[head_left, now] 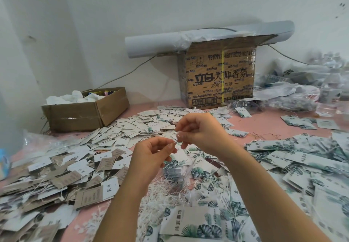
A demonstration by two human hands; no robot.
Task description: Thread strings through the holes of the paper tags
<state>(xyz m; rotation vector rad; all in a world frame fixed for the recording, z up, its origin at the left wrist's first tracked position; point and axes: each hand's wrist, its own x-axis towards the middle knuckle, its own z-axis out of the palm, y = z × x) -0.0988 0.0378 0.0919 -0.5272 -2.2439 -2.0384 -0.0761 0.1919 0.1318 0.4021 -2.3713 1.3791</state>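
Two hands are up over the paper tags (132, 128). The left hand (153, 153) & right hand (200, 132) each pinch what looks like a thin string (177, 139) btwn curled fingertips. It's too fine to be sure, & I can't tell which tag it's for. Risks: the limp end could miss the hole or slip from the pinch, or the loose strings (166, 190) below could snag.

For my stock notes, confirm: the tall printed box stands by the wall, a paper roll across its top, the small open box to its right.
Not right: the head view shows the small open box to the left of the tall printed box. Rest holds.
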